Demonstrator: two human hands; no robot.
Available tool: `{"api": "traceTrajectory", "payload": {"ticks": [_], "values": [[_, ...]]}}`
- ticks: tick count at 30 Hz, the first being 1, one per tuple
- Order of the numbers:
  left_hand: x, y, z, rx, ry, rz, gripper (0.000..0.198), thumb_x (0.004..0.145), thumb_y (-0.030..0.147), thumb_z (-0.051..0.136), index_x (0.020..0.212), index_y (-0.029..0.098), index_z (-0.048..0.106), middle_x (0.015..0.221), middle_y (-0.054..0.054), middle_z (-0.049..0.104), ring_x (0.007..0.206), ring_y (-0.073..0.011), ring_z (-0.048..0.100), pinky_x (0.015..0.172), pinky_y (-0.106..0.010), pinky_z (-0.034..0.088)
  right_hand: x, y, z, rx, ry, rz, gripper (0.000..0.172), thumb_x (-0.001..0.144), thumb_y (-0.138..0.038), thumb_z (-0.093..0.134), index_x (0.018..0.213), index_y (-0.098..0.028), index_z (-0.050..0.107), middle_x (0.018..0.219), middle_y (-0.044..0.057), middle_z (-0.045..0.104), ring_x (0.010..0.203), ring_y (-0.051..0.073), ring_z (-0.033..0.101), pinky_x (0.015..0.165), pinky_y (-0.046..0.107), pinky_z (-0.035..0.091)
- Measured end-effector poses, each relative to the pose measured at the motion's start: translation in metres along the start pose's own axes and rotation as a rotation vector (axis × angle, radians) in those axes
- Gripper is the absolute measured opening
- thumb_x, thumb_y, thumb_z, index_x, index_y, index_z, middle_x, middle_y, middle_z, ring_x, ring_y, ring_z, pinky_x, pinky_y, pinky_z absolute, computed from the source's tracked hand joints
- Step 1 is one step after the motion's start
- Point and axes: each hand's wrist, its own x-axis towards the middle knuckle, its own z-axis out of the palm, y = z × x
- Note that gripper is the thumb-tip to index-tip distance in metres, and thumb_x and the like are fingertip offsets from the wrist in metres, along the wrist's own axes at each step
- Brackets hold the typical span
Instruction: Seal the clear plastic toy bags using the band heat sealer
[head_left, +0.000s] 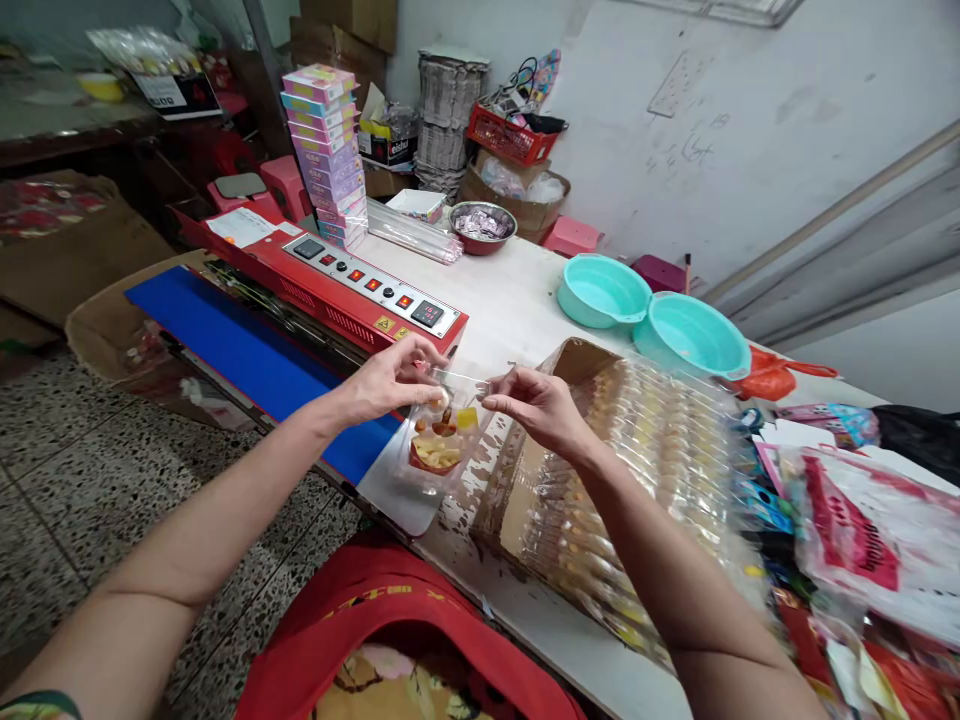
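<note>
A clear plastic package [436, 455] hangs between my hands, with small brown, yellow and white pieces and a red fries-like piece inside. The fingers of my left hand [390, 380] are closed on its upper left edge. At the upper right corner, my right hand [540, 405] pinches the clear film between thumb and fingers. Below and behind the package is the white end plate [409, 500] by the blue belt [255, 345] of a red sealing machine [330, 290]. Right of it, a cardboard box [517, 480] holds rows of similar clear packages [645, 460], partly hidden by my right forearm.
Two turquoise basins [694, 335] stand behind the box. A metal bowl [484, 228] of small packets and a tall stack of coloured boxes [326, 160] are farther back. Bags [870, 520] crowd the right side.
</note>
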Motion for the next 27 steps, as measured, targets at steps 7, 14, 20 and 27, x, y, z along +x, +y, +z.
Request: {"api": "traceTrajectory", "payload": {"ticks": [7,14,20,27], "values": [[-0.052,-0.074,0.014,-0.376,0.037,-0.513,0.056,0.066,0.036,0.078,0.111,0.016,0.053,0.092,-0.007,0.069,0.082,-0.0199,0.067,0.073,-0.031,0.051,-0.016,0.047,0.054,0.390,0.415,0.385,0.046,0.063,-0.056,0.080,0.065,-0.020,0.050,0.083,0.006,0.068,0.082,0.022,0.068,0.070,0.038,0.056],[-0.070,-0.100,-0.027,-0.153,-0.171,-0.610,0.043,0.066,0.036,0.075,0.103,0.018,0.063,0.066,0.004,0.058,0.059,-0.0129,0.055,0.054,-0.022,0.036,-0.052,0.073,0.073,0.033,0.312,0.269,0.038,0.076,-0.057,0.068,0.066,-0.020,0.066,0.090,0.008,0.069,0.088,0.022,0.064,0.082,0.038,0.050],[-0.059,-0.107,-0.039,-0.071,-0.405,-0.624,0.041,0.063,0.035,0.075,0.100,0.018,0.065,0.062,0.005,0.056,0.055,-0.0112,0.050,0.051,-0.021,0.030,-0.056,0.081,0.083,0.370,-0.011,0.626,0.043,0.069,-0.055,0.074,0.093,-0.019,0.066,0.078,0.003,0.071,0.052,0.013,0.060,0.040,0.021,0.032],[-0.042,-0.122,-0.033,-0.015,-0.461,-0.682,0.041,0.057,0.033,0.079,0.092,0.017,0.065,0.061,0.004,0.061,0.053,-0.0121,0.053,0.049,-0.021,0.033,-0.063,0.095,0.110,0.427,-0.018,0.741,0.042,0.055,-0.045,0.084,0.078,-0.017,0.063,0.059,-0.005,0.058,0.046,0.007,0.051,0.041,0.018,0.028]]}}
